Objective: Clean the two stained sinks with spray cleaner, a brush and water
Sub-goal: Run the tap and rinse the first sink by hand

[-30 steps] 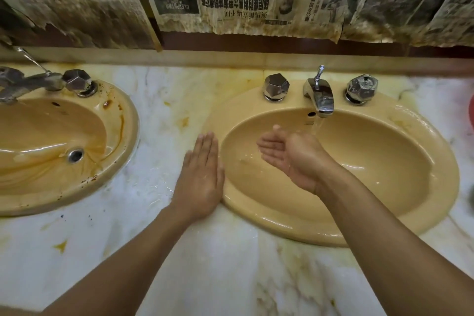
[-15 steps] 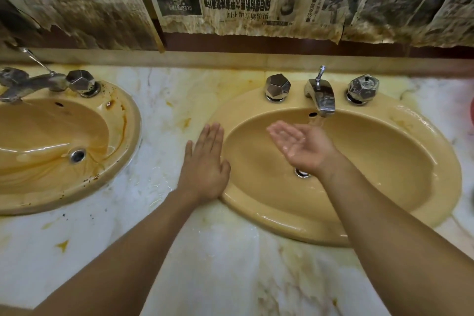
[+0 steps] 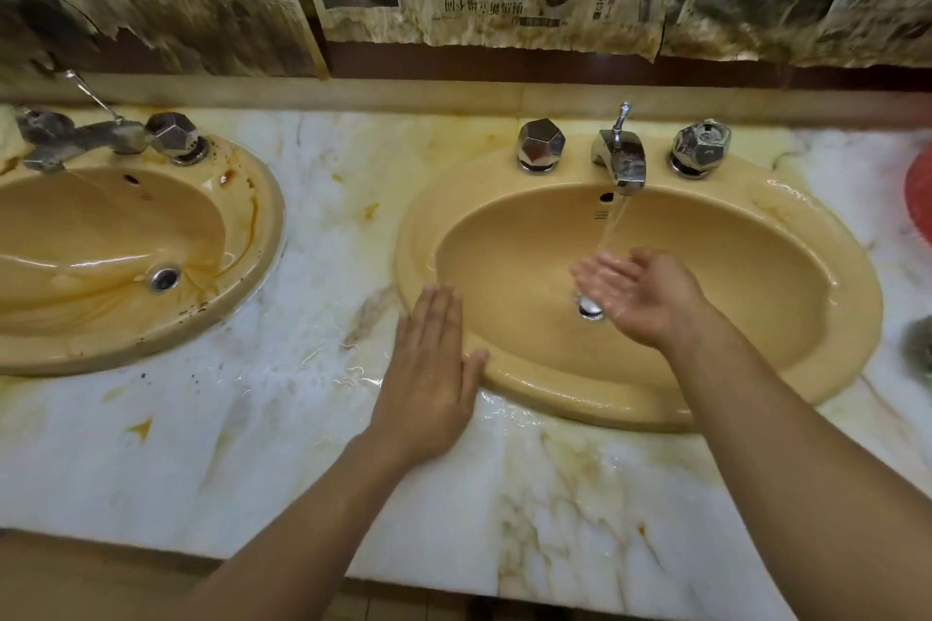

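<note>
The open, palm-up right hand (image 3: 640,298) has dropped under the stream (image 3: 611,229) in the right sink (image 3: 832,267), left hand (image 3: 428,378) flat on the counter (image 3: 252,444), suggesting rinsing here while the left sink (image 3: 252,237) remains stained.

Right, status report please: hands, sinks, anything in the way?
Left hand flat on counter. Right hand open under running tap. Left sink stained, right sink cleaner. No obstruction.

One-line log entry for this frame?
right hand: palm up under tap stream, right sink | left hand: flat on counter, thumb at rim | left sink: brown stains
</note>
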`<state>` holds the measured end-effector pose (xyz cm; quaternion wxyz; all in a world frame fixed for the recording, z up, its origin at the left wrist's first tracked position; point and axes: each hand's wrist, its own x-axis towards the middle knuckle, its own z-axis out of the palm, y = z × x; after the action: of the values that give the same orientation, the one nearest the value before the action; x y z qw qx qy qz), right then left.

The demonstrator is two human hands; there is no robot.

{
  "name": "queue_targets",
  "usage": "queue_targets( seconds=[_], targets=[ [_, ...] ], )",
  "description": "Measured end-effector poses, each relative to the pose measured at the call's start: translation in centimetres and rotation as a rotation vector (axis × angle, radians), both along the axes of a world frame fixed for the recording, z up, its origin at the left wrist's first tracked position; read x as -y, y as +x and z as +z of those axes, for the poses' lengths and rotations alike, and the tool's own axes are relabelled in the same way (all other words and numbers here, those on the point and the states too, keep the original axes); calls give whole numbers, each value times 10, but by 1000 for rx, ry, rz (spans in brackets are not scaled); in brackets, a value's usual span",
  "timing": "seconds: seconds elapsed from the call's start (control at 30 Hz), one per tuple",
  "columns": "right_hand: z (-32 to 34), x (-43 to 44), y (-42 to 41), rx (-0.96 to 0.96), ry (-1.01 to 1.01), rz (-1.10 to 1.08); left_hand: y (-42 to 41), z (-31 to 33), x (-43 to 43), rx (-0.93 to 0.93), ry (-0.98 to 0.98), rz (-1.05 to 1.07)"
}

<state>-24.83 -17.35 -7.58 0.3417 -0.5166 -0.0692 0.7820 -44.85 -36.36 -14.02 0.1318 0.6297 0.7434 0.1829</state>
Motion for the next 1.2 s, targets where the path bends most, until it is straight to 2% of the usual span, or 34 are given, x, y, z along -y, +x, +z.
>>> queue_targets(
  seconds=[0.1,0.37,0.43,0.63,0.7,0.83,0.93,1.03,1.2],
  targets=[
    [-13,-27,7,-188,-112,-219,-6,-1,13,-24,40,-82],
    [-11,-52,-6,-278,-71,-256,-57,7,-23,-116,-1,-298],
    [2,-40,-11,-215,-62,-87,-66,8,-30,-173,22,-360],
    [63,24,-15,94,52,697,-40,4,-37,-403,182,-557],
    [84,38,-9,225,156,821,-27,6,-41,-428,162,-577],
    [103,62,18,478,339,929,16,22,-41,-434,-16,-534],
    [103,73,44,545,393,873,101,31,-53,-386,-98,-547],
    [100,69,76,568,434,634,174,36,-74,-320,-162,-581],
    [93,50,118,459,424,284,165,28,-77,-292,-159,-625]
  ],
)
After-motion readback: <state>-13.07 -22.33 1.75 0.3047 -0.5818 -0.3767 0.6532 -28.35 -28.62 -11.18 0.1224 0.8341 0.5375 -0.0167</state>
